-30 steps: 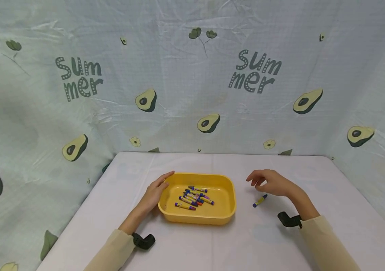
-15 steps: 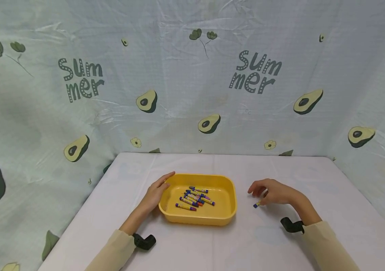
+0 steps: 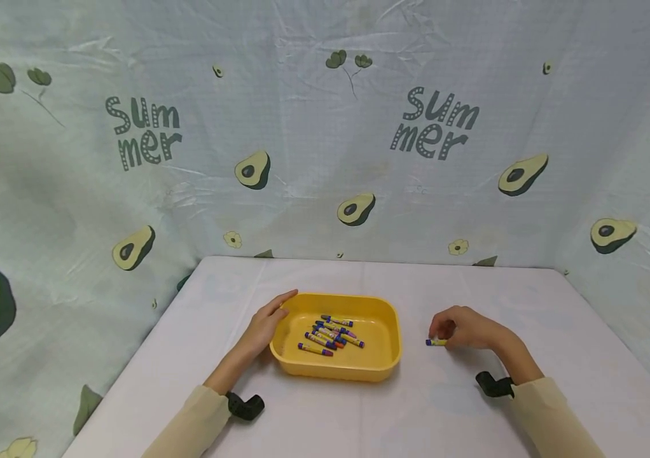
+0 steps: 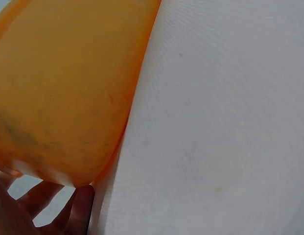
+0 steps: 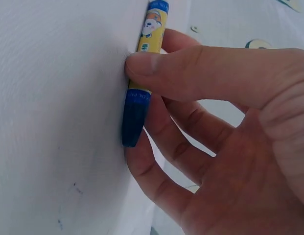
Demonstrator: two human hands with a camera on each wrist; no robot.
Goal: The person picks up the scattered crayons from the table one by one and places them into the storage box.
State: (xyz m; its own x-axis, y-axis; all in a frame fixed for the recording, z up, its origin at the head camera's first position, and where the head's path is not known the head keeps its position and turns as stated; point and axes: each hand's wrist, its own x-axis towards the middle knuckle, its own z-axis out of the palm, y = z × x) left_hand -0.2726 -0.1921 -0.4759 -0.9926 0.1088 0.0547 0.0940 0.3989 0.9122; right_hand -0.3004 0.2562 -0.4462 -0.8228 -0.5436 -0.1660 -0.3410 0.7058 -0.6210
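Note:
A yellow wax crayon (image 5: 152,44) with a dark blue tip is pinched between the thumb and fingers of my right hand (image 3: 470,327), low at the tabletop. In the right wrist view the thumb lies across its wrapper. My left hand (image 3: 259,327) holds the left end of a yellow plastic tray (image 3: 333,370), its thumb over the rim and its other fingers against the outer side. The left wrist view shows fingertips (image 4: 83,198) touching the tray's wall. Several crayons (image 3: 331,334) in yellow wrappers lie in a loose heap inside the tray.
A white-covered table (image 3: 359,413) spreads under everything. Behind it and along the sides hangs a pale curtain (image 3: 302,127) printed with avocados and lettering. A black wrist camera sits on each forearm, the right one (image 3: 493,384) close above the cloth.
My right hand has come down onto the crayon lying right of the tray, pinched it and turned it more sideways. The left hand and the tray stay in place.

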